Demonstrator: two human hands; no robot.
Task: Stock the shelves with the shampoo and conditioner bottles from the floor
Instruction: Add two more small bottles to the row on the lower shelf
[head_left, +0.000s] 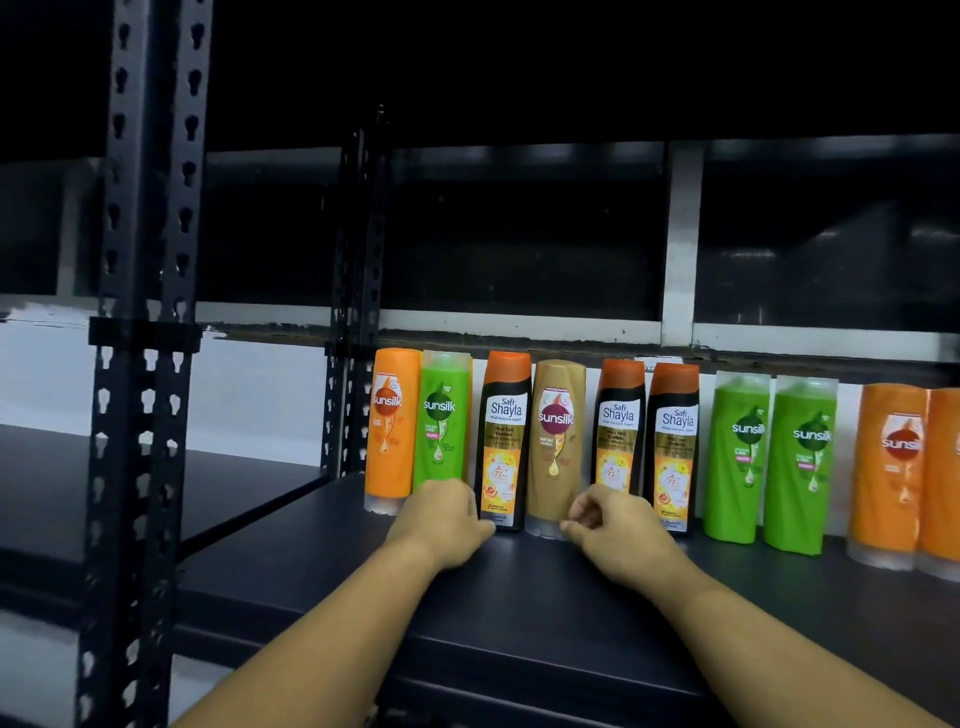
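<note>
Two hands are out over the dark shelf (519, 618). The left hand (441, 519) sits against the foot of the green Sunsilk bottle (441, 415) with its fingers tucked out of sight, so I can't tell if it's actually gripping. The right hand (608, 527) has its fingers loosely curled just beside the bottom of the gold Sunsilk bottle (556, 441), not wrapped round it. Between those two stands a black Safi Shayla bottle (504, 441). The whole row is upright along the far edge, with an orange Sunsilk bottle (392, 426) at the left end and more Shayla, green and orange ones to the right. A slotted metal post (145, 364) is near left.
</note>
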